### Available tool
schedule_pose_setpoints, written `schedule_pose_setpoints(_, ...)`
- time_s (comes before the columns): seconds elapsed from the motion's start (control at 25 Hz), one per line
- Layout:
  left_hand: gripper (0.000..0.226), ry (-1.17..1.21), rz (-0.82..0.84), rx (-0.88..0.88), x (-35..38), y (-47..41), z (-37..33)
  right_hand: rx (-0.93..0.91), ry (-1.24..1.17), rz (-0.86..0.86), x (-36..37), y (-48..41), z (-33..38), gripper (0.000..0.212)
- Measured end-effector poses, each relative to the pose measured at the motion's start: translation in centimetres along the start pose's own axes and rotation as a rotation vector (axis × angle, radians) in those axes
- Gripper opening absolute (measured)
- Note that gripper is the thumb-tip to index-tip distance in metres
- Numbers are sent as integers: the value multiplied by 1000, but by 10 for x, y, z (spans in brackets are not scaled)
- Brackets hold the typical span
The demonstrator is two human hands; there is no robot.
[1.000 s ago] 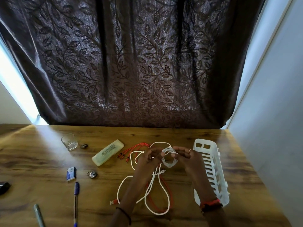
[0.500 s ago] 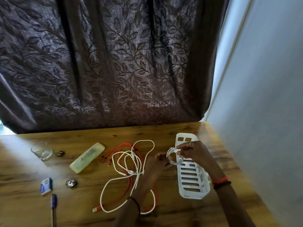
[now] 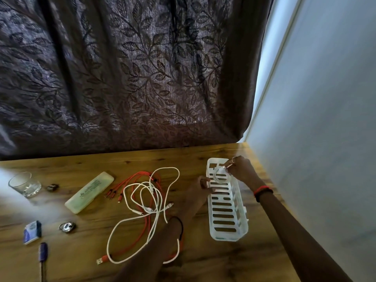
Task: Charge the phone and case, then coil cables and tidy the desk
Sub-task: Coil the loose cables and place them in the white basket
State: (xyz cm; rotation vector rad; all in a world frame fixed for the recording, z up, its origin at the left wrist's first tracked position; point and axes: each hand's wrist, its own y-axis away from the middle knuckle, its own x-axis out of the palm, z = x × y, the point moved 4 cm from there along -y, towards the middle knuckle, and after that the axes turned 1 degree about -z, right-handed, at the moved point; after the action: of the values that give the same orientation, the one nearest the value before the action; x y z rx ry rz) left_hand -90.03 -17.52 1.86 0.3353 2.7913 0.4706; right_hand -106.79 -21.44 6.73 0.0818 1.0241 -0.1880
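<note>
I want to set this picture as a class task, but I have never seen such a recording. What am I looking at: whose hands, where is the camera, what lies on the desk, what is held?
There is no machine here. A person works with bare hands, filmed by a camera worn on their head and looking down. The right hand pinches a small coiled white cable at the far end of a white slotted basket. The left hand is at the basket's left wall; its grip is unclear. On the wooden desk lie a loose white cable tangled with an orange cable, a pale green case, a glass and a pen.
</note>
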Motion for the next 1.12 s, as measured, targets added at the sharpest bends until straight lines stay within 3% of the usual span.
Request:
schedule_pose_setpoints(0.24, 42, 45, 10, -93, 4, -6, 10, -126, 269, 121, 40, -32, -6, 19)
schedule_pose_setpoints(0.44, 49, 79, 40, -124, 1, -9, 14, -141, 358, 132, 60, -48, -9, 23)
schedule_pose_setpoints(0.56, 47, 92, 48, -119, 0, -10, 18, -113, 226, 49, 49, -39, -3, 23)
schedule_pose_setpoints(0.8, 44, 38, 65, -59, -6, -7, 21, -5, -164, -299, 31, 49, -6, 29)
schedule_pose_setpoints(0.92, 42, -46, 30, 9, -11, -1, 19, 86, -292, -276, 47, 79, -21, 32)
schedule_pose_setpoints(1.12, 40, -68, -29, 58, -18, 3, 18, 98, -347, -214, 60, 80, -19, 14)
